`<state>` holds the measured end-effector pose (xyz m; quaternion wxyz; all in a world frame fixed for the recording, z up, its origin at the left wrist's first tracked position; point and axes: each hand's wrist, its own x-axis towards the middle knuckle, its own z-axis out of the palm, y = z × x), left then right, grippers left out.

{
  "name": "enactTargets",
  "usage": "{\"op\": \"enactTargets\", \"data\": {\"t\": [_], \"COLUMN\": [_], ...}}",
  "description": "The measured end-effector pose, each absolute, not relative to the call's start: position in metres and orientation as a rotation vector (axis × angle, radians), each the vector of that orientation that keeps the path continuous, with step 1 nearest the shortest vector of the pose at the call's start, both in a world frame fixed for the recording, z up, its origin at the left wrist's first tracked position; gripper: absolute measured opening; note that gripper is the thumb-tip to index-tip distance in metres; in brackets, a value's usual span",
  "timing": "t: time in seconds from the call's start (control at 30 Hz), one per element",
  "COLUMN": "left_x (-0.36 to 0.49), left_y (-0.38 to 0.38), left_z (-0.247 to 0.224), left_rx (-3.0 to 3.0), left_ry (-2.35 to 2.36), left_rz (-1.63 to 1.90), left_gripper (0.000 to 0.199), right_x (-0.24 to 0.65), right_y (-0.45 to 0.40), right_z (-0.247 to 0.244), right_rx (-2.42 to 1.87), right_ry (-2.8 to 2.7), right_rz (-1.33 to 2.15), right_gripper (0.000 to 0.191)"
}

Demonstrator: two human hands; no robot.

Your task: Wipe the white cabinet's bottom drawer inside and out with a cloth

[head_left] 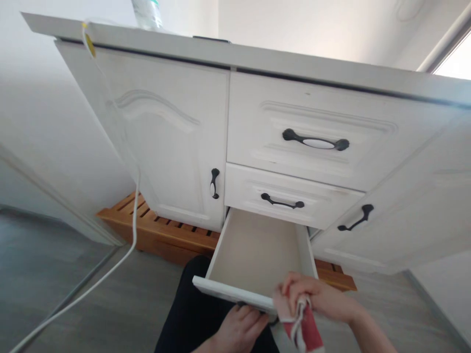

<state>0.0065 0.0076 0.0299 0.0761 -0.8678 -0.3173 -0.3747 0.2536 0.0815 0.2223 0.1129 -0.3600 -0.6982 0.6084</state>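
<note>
The bottom drawer (257, 245) of the white cabinet is pulled out, and its pale inside shows no contents. My left hand (241, 329) is closed at the front of this drawer, fingers curled over its dark handle (274, 321), most of which they hide. At the drawer's front right corner, my right hand (307, 293) grips a bunched red and white cloth (303, 327). The cloth hangs down over the outside of the drawer front. My right fingers are slightly blurred.
Above are two shut drawers, the upper one (272, 132) and the middle one (250, 189), with a cupboard door (165, 142) to the left. A slatted wooden bench (172, 240) stands underneath. A white cable (134, 225) hangs at left. A clear bottle (147, 14) stands on the countertop (257, 56).
</note>
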Motion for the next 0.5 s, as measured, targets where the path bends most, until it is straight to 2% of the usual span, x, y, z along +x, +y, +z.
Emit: {"op": "enactTargets", "data": {"t": [0.07,0.23,0.3,0.43,0.5], "left_x": [0.007,0.01,0.011,0.013,0.012], "left_y": [0.008,0.008,0.009,0.012,0.013], "left_z": [0.031,0.011,-0.003,-0.015,-0.012], "left_rx": [-2.555,-2.446,-2.412,-2.35,-2.345], "left_ry": [-0.957,-0.985,-0.989,-0.942,-0.927], "left_rz": [-1.225,-1.294,-1.279,-1.286,-1.319], "left_gripper": [0.027,0.029,0.029,0.029,0.031], "right_x": [0.31,0.415,0.422,0.381,0.355], "right_y": [0.053,0.007,0.01,0.064,0.103], "right_z": [0.223,0.212,0.21,0.2,0.187], "right_rx": [-1.271,-1.724,-1.829,-1.709,-1.581], "right_ry": [-1.973,-1.828,-1.708,-1.586,-1.656], "right_rz": [1.616,1.276,1.082,0.707,0.63], "right_gripper": [0.033,0.021,0.018,0.044,0.049]}}
